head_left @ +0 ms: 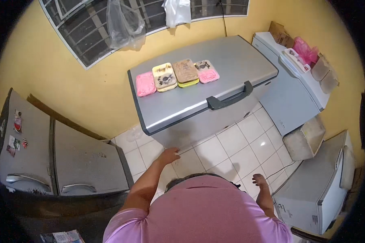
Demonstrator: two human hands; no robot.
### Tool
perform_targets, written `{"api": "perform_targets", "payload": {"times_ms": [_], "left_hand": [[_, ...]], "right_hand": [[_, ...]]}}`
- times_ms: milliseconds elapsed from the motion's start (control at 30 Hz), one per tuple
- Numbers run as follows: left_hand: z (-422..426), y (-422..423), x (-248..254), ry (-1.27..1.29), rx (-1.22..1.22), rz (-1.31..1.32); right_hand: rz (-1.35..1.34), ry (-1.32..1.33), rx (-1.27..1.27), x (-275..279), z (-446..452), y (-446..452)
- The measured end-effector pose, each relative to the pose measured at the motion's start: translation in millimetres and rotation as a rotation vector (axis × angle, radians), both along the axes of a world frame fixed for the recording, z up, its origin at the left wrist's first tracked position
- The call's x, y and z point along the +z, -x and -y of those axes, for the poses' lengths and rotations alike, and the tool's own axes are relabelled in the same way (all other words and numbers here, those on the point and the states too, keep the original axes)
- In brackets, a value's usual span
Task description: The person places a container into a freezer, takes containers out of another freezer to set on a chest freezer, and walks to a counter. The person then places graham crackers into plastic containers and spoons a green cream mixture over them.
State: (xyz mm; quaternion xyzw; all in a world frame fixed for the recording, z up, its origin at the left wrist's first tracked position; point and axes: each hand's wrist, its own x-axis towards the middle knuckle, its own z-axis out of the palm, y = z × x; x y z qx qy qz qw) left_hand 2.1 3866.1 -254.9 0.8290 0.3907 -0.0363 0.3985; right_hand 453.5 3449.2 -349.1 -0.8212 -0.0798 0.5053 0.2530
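My left hand point(169, 155) hangs in front of the grey chest freezer point(231, 56), its fingers apart and nothing in them. Off to the right, my right hand point(259, 180) hangs over the tiled floor, fingers loosely spread and holding nothing. On the closed freezer lid several shallow tubs stand in a row: a pink tub point(146, 84), a cream-coloured tub with dark patches point(164, 77), a brown-topped tub point(185, 70) over a yellow-green one, and a tub part pink, part brown point(207, 71). Neither hand touches them. A dark handle point(230, 96) runs along the lid's front edge.
A grey two-door refrigerator point(89, 154) lies along the left side. At right are a white freezer point(289, 93) topped by a pink plastic bag point(305, 50), a worn whitish bin point(306, 139) and another white appliance point(312, 182). A cable point(281, 170) crosses the floor.
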Motion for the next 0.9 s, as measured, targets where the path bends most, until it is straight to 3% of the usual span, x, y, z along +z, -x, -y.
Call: {"api": "perform_targets", "payload": {"times_ms": [100, 233, 300, 367, 433, 467, 533, 600, 667, 733, 767, 800, 900], "left_hand": [[10.2, 24.3, -12.2, 0.041, -0.02, -0.022], [8.7, 108.2, -60.4, 0.089, -0.104, -0.427], [-4.2, 192.4, -124.3, -0.223, -0.573, -0.334], [4.7, 210.8, -85.3, 0.354, 0.194, -0.662], [-28.9, 275.3, -140.4, -0.323, -1.088, -0.352], [-31.4, 284.5, -150.7, -0.325, -1.113, -0.347], [-53.1, 292.8, -153.2, -0.056, -0.744, -0.251], [-63.2, 280.1, -155.4, 0.458, -0.11, -0.136], [-81.1, 253.3, -160.4, 0.367, -0.253, 0.093], [-86.5, 209.3, -165.7, 0.337, -0.253, -0.193], [-87.1, 185.0, -171.7, 0.602, 0.045, -0.398], [-89.6, 163.6, -176.1, 0.594, -0.062, -0.415], [-97.2, 81.4, -168.8, 0.271, -0.744, -0.4]], "right_hand": [[0.06, -0.136, -0.106, -18.6, -3.1, -9.3], [0.024, -0.026, -0.028, -19.7, 3.4, 3.7], [0.009, -0.056, -0.106, -35.8, 15.6, 15.0], [0.003, -0.022, -0.179, -11.4, 18.2, 49.5], [-0.003, -0.004, -0.245, 3.9, 27.1, 84.2], [-0.017, 0.025, -0.259, 8.9, 34.5, 101.3], [-0.051, 0.09, -0.313, 10.3, 49.7, 137.1], [-0.063, 0.139, -0.296, 10.3, 68.0, 168.8], [-0.014, 0.139, -0.266, 10.9, 93.8, 208.8], [0.076, 0.092, -0.374, 20.6, 123.6, 252.5], [0.107, 0.083, -0.449, 29.3, 131.5, 272.6], [0.134, 0.073, -0.54, 32.8, 142.5, 295.1], [0.168, 0.036, -0.773, 33.1, 178.8, 359.2]]}}
